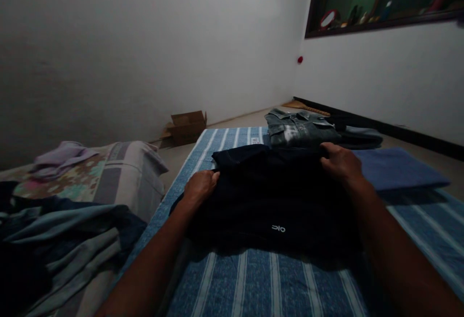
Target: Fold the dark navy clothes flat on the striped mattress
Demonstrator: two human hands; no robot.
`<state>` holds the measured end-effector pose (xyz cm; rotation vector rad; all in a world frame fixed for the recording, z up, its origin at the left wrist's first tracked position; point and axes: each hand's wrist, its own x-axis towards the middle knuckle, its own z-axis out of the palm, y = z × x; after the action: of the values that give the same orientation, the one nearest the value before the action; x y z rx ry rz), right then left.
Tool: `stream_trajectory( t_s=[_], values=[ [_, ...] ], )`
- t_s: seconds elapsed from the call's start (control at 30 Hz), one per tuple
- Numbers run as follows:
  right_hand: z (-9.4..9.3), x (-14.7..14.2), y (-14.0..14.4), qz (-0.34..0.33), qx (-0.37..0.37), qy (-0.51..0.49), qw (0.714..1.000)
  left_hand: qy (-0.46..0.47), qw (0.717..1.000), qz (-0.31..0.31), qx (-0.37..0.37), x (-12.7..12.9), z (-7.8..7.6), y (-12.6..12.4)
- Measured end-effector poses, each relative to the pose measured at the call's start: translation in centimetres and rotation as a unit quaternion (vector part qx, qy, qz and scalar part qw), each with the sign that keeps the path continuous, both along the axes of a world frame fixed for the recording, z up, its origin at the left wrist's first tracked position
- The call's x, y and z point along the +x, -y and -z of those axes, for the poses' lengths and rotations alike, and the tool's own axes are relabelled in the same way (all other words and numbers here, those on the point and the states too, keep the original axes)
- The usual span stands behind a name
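Observation:
A dark, nearly black garment [264,196] with a small white logo lies partly folded on a blue striped cloth [221,283]. My left hand [201,185] is closed on its left edge, thumb toward the middle. At the far right edge, my right hand [340,161] pinches the same garment. Just behind it rests a folded grey-green denim jacket [300,127]. A folded blue cloth [400,167] lies to the right, beyond my right wrist. The garment's exact kind is hard to make out in the dim light.
Rumpled jeans and other clothes [79,230] lie on a covered surface [134,172] at the left, with a lilac cloth [63,160] farther back. An open cardboard box [187,127] stands on the floor by the wall. A window ledge [377,23] holds small items and a mirror [328,19].

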<state>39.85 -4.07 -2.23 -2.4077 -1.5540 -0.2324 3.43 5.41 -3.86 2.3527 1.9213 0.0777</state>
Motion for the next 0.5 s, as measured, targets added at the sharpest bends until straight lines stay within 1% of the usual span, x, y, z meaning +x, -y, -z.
stream_trajectory(
  t_s=[0.03,0.1,0.17,0.23,0.33,0.43,0.5],
  values=[
    [0.6,-0.2,-0.2,0.016,0.012,0.007,1.000,-0.005,1.000,0.002,0.000,-0.1,-0.1,0.1],
    [1.9,-0.4,-0.1,0.035,0.025,0.013,0.999,-0.009,0.999,0.025,-0.023,-0.3,-0.1,0.3],
    [3.1,-0.3,0.6,0.037,0.025,0.000,0.999,-0.008,0.997,0.050,-0.062,-0.4,0.0,0.4],
    [4.0,-0.1,1.9,0.035,0.012,-0.016,0.999,-0.009,0.995,0.061,-0.081,-0.3,0.2,0.3],
    [4.9,0.2,4.4,0.061,-0.022,-0.038,0.997,-0.004,0.995,0.078,-0.066,0.0,0.5,-0.1],
    [5.8,0.4,6.8,0.111,-0.090,-0.070,0.987,0.008,0.992,0.108,-0.066,0.7,0.9,-0.8],
    [6.5,0.6,8.0,0.129,-0.131,-0.095,0.978,0.013,0.990,0.120,-0.072,1.1,1.2,-1.2]
  ],
)
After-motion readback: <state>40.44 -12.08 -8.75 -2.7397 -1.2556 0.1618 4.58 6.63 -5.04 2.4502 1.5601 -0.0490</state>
